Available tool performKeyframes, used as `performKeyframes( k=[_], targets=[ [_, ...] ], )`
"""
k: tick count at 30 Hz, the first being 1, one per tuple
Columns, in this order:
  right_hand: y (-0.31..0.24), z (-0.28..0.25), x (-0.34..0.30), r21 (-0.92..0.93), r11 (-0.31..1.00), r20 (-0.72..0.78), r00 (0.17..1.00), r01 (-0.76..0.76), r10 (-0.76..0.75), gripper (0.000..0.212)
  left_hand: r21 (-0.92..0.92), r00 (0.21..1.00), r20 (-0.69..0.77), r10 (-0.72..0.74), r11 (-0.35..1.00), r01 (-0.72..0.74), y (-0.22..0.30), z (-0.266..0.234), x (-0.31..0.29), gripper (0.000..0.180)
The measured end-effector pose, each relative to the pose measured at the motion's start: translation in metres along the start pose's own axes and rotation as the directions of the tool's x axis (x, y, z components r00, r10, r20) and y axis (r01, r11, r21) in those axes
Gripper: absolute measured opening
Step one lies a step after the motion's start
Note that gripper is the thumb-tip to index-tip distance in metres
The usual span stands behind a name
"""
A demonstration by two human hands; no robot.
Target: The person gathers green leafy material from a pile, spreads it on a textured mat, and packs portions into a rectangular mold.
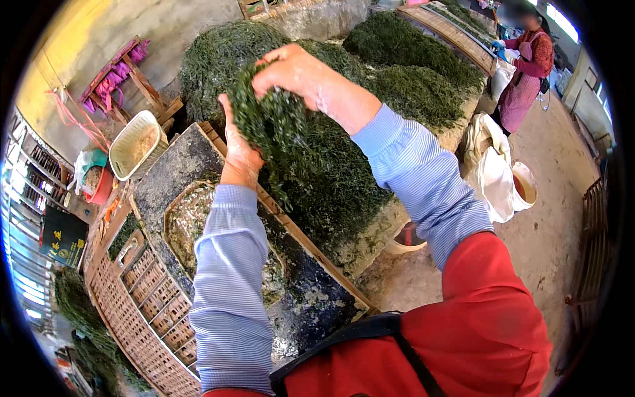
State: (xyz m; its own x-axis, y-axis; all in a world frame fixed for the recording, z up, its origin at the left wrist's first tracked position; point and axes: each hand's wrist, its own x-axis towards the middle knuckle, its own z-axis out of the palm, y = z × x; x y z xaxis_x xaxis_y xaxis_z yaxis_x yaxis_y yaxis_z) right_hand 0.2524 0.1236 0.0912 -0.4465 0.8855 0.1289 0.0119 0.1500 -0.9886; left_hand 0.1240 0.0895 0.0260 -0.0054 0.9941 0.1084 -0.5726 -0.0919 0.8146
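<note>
A dripping clump of dark green seaweed is held between my two hands, above the wooden edge of the work table. My left hand supports it from the left side, thumb up, with its other fingers mostly hidden behind the strands. From above, my right hand curls its fingers over the top of the clump. Loose strands hang down below. Behind and beneath them, a big heap of seaweed spreads across a pale slab.
Before me lies a dark, wet board with a shallow basin set in it. A woven basket tray stands at the left, near a cream plastic basket. White sacks and a bucket stand right. Another person works at the far right.
</note>
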Motion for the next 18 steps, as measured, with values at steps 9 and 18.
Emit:
performKeyframes(
  k=[9,18],
  targets=[
    [0.124,-0.012,-0.001,0.039,0.945,0.031,0.946,-0.324,0.323,0.073,0.011,0.882,-0.037,-0.469,0.883,0.47,-0.057,-0.054,-0.039,0.017],
    [0.335,0.05,-0.147,-0.878,0.448,-0.096,0.979,-0.17,0.182,0.093,0.039,0.895,0.011,-0.446,0.895,0.445,0.013,-0.045,0.009,0.011]
  ],
)
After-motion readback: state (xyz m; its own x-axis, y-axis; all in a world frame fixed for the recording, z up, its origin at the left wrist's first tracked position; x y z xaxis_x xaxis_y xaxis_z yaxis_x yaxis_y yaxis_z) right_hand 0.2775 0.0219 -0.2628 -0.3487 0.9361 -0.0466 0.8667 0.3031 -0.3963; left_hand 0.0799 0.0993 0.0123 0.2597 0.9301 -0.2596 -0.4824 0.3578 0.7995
